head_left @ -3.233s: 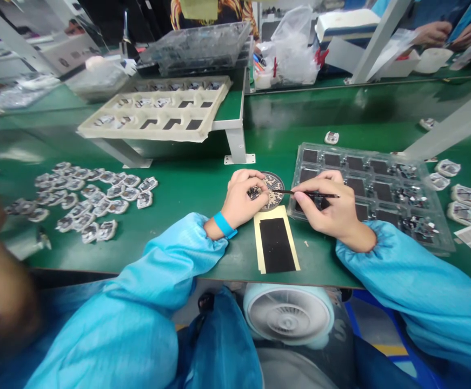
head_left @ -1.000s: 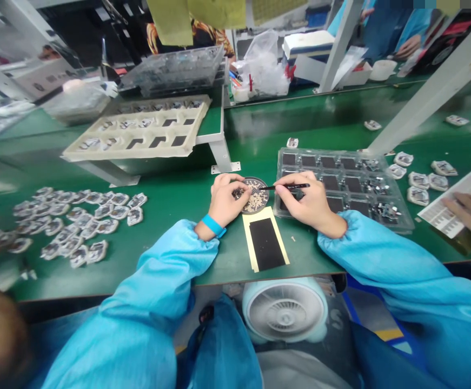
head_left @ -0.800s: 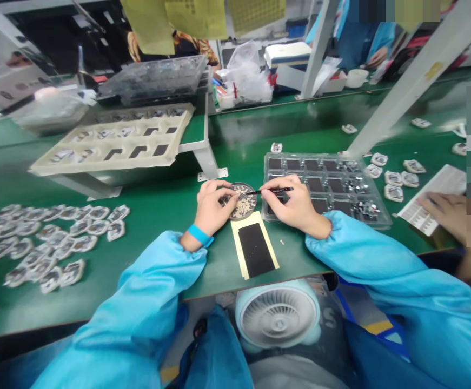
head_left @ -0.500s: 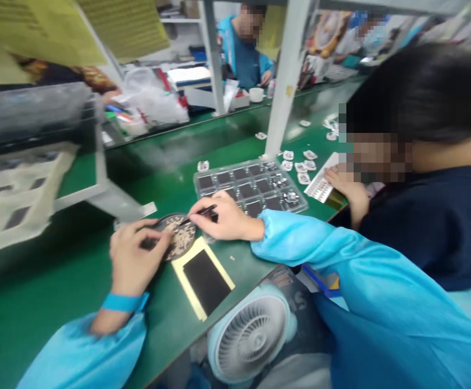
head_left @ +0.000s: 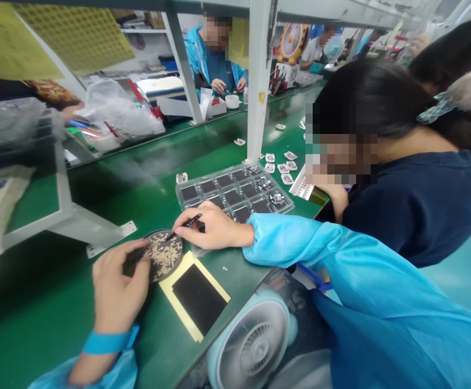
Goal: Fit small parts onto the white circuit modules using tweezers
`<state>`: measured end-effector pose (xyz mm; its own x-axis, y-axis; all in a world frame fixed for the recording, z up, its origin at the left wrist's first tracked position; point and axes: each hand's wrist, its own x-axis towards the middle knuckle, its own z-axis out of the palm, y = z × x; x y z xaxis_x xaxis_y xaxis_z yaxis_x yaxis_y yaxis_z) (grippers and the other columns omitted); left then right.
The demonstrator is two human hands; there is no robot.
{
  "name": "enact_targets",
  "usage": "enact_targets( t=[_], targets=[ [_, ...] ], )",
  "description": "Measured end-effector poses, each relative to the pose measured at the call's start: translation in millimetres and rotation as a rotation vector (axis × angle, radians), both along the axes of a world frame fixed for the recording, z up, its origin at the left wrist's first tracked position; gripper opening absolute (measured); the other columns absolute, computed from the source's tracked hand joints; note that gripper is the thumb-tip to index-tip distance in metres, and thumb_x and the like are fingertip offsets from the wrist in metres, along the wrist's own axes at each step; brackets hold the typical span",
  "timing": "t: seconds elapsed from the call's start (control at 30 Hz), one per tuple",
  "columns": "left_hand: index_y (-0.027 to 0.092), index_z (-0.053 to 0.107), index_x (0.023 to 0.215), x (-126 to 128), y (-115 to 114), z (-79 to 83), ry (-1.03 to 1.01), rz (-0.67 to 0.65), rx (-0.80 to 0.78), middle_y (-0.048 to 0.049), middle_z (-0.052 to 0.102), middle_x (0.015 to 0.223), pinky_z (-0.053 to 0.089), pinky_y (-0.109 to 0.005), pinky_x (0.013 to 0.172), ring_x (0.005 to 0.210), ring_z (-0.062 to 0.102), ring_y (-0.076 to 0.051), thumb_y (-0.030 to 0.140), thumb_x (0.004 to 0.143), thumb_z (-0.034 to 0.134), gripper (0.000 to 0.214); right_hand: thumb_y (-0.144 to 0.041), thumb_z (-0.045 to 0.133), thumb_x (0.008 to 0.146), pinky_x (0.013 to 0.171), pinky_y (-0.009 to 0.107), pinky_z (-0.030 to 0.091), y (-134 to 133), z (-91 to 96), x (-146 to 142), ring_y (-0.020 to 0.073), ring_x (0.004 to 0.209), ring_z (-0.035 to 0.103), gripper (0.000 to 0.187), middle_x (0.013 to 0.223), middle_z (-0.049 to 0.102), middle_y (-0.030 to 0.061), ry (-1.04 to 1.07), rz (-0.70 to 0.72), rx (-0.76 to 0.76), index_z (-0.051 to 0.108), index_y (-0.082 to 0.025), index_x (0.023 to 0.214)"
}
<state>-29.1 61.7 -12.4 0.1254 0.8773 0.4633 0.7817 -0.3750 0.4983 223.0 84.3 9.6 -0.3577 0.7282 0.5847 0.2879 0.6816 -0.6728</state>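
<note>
My right hand (head_left: 209, 226) pinches black tweezers (head_left: 193, 220), their tips down among small beige and black pieces (head_left: 164, 253) in a shallow round dish (head_left: 180, 258). At the dish's left edge, my left hand (head_left: 119, 286) has its fingers and thumb closed on the rim. Beneath and in front of the dish lies a yellow-edged sheet (head_left: 194, 262) with a black rectangle (head_left: 200, 299) on it. Just behind my right hand sits a clear plastic tray (head_left: 235, 178) with dark square parts in its compartments; a few at its right carry silvery pieces. My right hand hides the tray's front corner.
Several small white parts (head_left: 286, 167) lie beyond the tray near a grey post (head_left: 258, 81). A metal shelf leg (head_left: 101, 227) stands at left. A co-worker (head_left: 413, 205) sits close on my right. A round fan (head_left: 255, 346) is below the table edge.
The view has shifted, so the bench sits further left in it. My left hand has slid lower along the dish's edge. The tweezers remain in my right hand over the dish.
</note>
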Motion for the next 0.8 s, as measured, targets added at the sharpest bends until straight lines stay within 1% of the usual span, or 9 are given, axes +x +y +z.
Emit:
enact_targets(
  t=[0.07, 0.23, 0.33, 0.43, 0.5, 0.6, 0.67, 0.73, 0.8],
  targets=[
    [0.029, 0.072, 0.096, 1, -1, 1.4, -0.012, -0.005, -0.014, -0.0065, 0.073, 0.115, 0.037, -0.062, 0.114, 0.119, 0.062, -0.037, 0.036, 0.091, 0.055, 0.019, -0.035, 0.059, 0.099, 0.071, 0.025, 0.049, 0, 0.5, 0, 0.0103, 0.063, 0.063, 0.023, 0.075, 0.072, -0.0005, 0.002, 0.0, 0.002, 0.072, -0.016, 0.1],
    [0.027, 0.072, 0.078, 3, -4, 4.3, -0.032, -0.025, -0.03, -0.0059, 0.072, 0.116, 0.035, -0.062, 0.115, 0.12, 0.06, -0.034, 0.041, 0.101, 0.044, 0.039, -0.035, 0.059, 0.099, 0.071, 0.025, 0.049, -1, 0.5, 0, 0.0099, 0.062, 0.063, 0.022, 0.074, 0.071, -0.0018, -0.011, -0.004, -0.001, 0.072, -0.017, 0.1],
    [0.026, 0.073, 0.093, 4, -3, 2.0, -0.04, 0.02, 0.034, -0.0065, 0.073, 0.114, 0.038, -0.059, 0.114, 0.119, 0.061, -0.033, 0.038, 0.094, 0.057, 0.02, -0.034, 0.059, 0.099, 0.075, 0.026, 0.049, -1, 0.0, 0, 0.0095, 0.062, 0.063, 0.021, 0.076, 0.072, -0.002, -0.006, -0.01, 0.012, 0.072, -0.017, 0.1],
    [0.024, 0.072, 0.101, 7, -4, 1.6, -0.063, 0.044, 0.073, -0.0061, 0.075, 0.11, 0.042, -0.053, 0.112, 0.115, 0.064, -0.03, 0.038, 0.091, 0.063, 0.019, -0.033, 0.06, 0.099, 0.084, 0.029, 0.049, -2, 1.5, 0, 0.0103, 0.066, 0.066, 0.02, 0.083, 0.075, -0.0012, -0.002, -0.039, 0.029, 0.072, -0.018, 0.099],
    [0.023, 0.071, 0.084, 11, -7, 4.0, -0.089, 0.029, 0.079, -0.0045, 0.076, 0.104, 0.043, -0.05, 0.112, 0.111, 0.066, -0.026, 0.04, 0.095, 0.061, 0.022, -0.033, 0.059, 0.099, 0.086, 0.03, 0.049, -4, 3.4, 0, 0.0118, 0.071, 0.067, 0.019, 0.089, 0.077, 0.0, -0.005, -0.043, 0.023, 0.072, -0.019, 0.098],
    [0.022, 0.059, 0.06, 18, -14, 8.9, -0.14, 0.028, 0.096, -0.0025, 0.076, 0.093, 0.046, -0.048, 0.109, 0.106, 0.067, -0.024, 0.04, 0.097, 0.06, 0.041, -0.032, 0.06, 0.098, 0.086, 0.032, 0.049, -6, 5.3, 1, 0.0149, 0.078, 0.069, 0.016, 0.09, 0.077, 0.0005, -0.022, -0.044, 0.018, 0.072, -0.02, 0.096],
    [0.022, 0.062, 0.067, 23, -19, 10.6, -0.168, 0.054, 0.111, -0.002, 0.076, 0.096, 0.049, -0.047, 0.106, 0.104, 0.068, -0.022, 0.038, 0.094, 0.065, 0.032, -0.031, 0.062, 0.096, 0.087, 0.034, 0.049, -7, 4.7, 2, 0.0169, 0.081, 0.069, 0.015, 0.091, 0.077, 0.0011, -0.024, -0.059, 0.035, 0.072, -0.021, 0.094],
    [0.022, 0.069, 0.086, 25, -21, 10.2, -0.195, 0.069, 0.114, -0.0028, 0.076, 0.101, 0.053, -0.045, 0.102, 0.104, 0.069, -0.022, 0.036, 0.09, 0.071, 0.015, -0.03, 0.063, 0.095, 0.085, 0.034, 0.049, -6, 2.6, 2, 0.0176, 0.081, 0.069, 0.013, 0.09, 0.077, 0.0016, -0.011, -0.07, 0.051, 0.073, -0.021, 0.093],
    [0.021, 0.072, 0.086, 24, -21, 9.3, -0.235, 0.016, 0.124, -0.003, 0.076, 0.097, 0.055, -0.043, 0.098, 0.1, 0.07, -0.019, 0.036, 0.093, 0.069, 0.017, -0.029, 0.064, 0.093, 0.082, 0.034, 0.05, -4, -0.2, 2, 0.0174, 0.077, 0.069, 0.012, 0.086, 0.077, 0.0017, 0.011, -0.072, 0.059, 0.073, -0.02, 0.091]
  ],
)
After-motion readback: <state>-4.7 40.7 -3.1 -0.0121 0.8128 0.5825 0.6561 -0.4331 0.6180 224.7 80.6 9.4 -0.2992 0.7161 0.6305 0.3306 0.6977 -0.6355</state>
